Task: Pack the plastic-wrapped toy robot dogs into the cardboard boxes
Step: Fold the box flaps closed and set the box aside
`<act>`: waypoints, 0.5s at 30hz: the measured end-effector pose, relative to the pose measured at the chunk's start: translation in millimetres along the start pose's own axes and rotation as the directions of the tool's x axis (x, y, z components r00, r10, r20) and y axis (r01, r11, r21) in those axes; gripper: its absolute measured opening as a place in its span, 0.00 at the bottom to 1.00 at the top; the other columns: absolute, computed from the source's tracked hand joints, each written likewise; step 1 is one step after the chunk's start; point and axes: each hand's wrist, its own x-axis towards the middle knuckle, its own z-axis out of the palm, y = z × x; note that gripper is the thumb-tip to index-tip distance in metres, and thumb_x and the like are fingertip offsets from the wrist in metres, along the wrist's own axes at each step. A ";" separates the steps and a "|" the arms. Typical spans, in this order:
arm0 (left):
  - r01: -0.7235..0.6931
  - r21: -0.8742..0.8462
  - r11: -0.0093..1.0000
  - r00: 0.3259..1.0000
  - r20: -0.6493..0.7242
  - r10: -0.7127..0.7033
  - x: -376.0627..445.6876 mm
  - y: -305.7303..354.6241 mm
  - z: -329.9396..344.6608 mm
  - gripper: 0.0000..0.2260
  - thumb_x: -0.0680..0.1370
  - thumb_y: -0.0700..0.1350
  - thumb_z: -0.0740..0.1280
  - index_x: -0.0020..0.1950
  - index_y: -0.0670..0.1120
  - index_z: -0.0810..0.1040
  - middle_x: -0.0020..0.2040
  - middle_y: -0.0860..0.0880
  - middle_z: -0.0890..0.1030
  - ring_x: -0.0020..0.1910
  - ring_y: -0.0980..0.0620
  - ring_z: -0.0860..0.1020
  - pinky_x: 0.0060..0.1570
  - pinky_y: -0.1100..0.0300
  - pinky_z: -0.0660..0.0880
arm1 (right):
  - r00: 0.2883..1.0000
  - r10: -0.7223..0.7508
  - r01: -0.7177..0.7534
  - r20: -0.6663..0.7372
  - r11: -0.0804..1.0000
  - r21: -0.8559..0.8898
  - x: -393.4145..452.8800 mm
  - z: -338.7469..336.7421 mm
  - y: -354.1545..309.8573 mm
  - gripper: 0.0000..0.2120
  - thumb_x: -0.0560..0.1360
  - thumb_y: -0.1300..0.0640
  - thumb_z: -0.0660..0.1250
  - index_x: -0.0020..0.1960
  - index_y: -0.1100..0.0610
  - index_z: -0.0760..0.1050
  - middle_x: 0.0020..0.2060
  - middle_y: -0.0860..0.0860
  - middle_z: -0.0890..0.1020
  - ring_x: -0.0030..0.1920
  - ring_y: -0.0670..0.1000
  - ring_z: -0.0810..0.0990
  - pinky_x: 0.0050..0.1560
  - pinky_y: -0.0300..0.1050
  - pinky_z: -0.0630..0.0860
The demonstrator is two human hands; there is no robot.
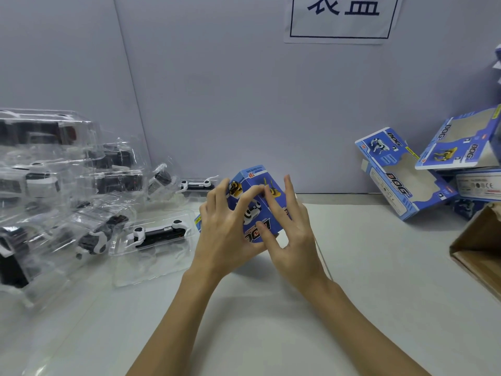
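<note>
A blue cardboard box [253, 210] printed with robot dogs is held up above the table's middle, between both hands. My left hand [226, 234] grips its left side, the index finger curled over the front face. My right hand [290, 232] holds the right side, thumb on the lower front and fingers spread upward. Several plastic-wrapped toy robot dogs [158, 234] in clear shells lie heaped at the left, the nearest one flat just left of my left hand. Whether the held box has a dog inside is hidden.
Several blue boxes [401, 177] with cut-out windows are stacked at the right against the wall. A brown carton [477, 245] juts in at the right edge. A white sign [341, 17] hangs on the grey wall. The pale table [257, 308] spreads below my forearms.
</note>
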 end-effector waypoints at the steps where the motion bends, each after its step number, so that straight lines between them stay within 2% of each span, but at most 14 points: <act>1: -0.003 -0.004 1.000 1.000 0.003 0.003 -0.5 0.2 1.2 0.40 0.68 0.64 0.76 0.77 0.60 0.65 0.75 0.42 0.65 0.72 0.41 0.67 0.64 0.40 0.72 | 1.000 0.012 -0.012 -0.004 1.000 -0.009 -0.8 -0.8 0.2 0.30 0.82 0.53 0.69 0.81 0.54 0.65 0.83 0.52 0.56 0.77 0.53 0.65 0.62 0.34 0.78; 6: -0.001 -0.053 0.999 1.000 -0.021 0.000 1.0 2.0 3.0 0.39 0.68 0.63 0.76 0.76 0.59 0.66 0.76 0.43 0.63 0.74 0.43 0.66 0.66 0.38 0.70 | 0.999 0.030 -0.030 0.010 0.999 0.010 1.3 -6.8 -1.2 0.27 0.82 0.54 0.69 0.79 0.53 0.68 0.82 0.53 0.60 0.76 0.53 0.68 0.60 0.36 0.80; 8: 0.016 -0.121 0.993 1.000 0.015 -0.014 0.7 1.9 2.0 0.44 0.68 0.64 0.77 0.80 0.61 0.61 0.81 0.45 0.59 0.78 0.44 0.62 0.70 0.35 0.67 | 0.998 0.059 -0.059 -0.018 0.998 -0.034 3.5 -5.6 -3.4 0.27 0.81 0.52 0.68 0.79 0.51 0.69 0.81 0.53 0.63 0.75 0.51 0.69 0.60 0.36 0.80; 9: 0.038 -0.148 0.988 0.998 0.064 -0.029 0.2 1.3 1.7 0.48 0.68 0.66 0.76 0.82 0.61 0.56 0.83 0.46 0.54 0.81 0.44 0.59 0.72 0.33 0.64 | 0.991 0.121 -0.123 -0.060 0.992 -0.026 5.3 -6.3 -4.1 0.26 0.81 0.50 0.68 0.78 0.49 0.70 0.80 0.52 0.65 0.74 0.50 0.70 0.59 0.38 0.81; 11: 0.107 -0.091 0.990 0.968 0.236 -0.083 -0.2 -2.7 1.1 0.54 0.66 0.73 0.73 0.84 0.64 0.48 0.85 0.49 0.48 0.84 0.45 0.53 0.75 0.28 0.56 | 0.916 0.356 -0.345 -0.185 0.934 0.092 10.6 -11.9 -1.5 0.23 0.81 0.49 0.69 0.76 0.47 0.74 0.75 0.51 0.73 0.71 0.48 0.75 0.60 0.45 0.82; 12: 0.132 -0.032 0.991 0.936 0.332 -0.114 -0.6 -6.4 1.4 0.53 0.65 0.76 0.71 0.83 0.66 0.47 0.85 0.50 0.50 0.83 0.46 0.54 0.75 0.28 0.56 | 0.852 0.480 -0.455 -0.208 0.877 0.156 14.4 -17.5 3.0 0.21 0.81 0.48 0.69 0.73 0.46 0.76 0.70 0.51 0.77 0.67 0.47 0.78 0.60 0.47 0.82; 14: 0.190 -0.057 0.980 0.875 0.463 -0.142 -0.7 -14.6 2.1 0.46 0.65 0.76 0.70 0.80 0.68 0.58 0.80 0.54 0.63 0.77 0.50 0.65 0.74 0.36 0.65 | 0.739 0.667 -0.643 -0.094 0.741 0.194 21.2 -31.7 13.7 0.15 0.83 0.43 0.63 0.66 0.44 0.81 0.58 0.49 0.84 0.55 0.44 0.84 0.51 0.43 0.83; 15: 0.228 -0.137 0.964 0.865 0.482 -0.136 -1.1 -17.9 3.0 0.41 0.66 0.74 0.71 0.77 0.66 0.66 0.76 0.57 0.70 0.73 0.52 0.70 0.71 0.41 0.69 | 0.698 0.716 -0.706 -0.002 0.690 0.158 22.3 -37.4 17.6 0.18 0.84 0.39 0.58 0.62 0.44 0.81 0.52 0.48 0.86 0.48 0.41 0.85 0.43 0.37 0.81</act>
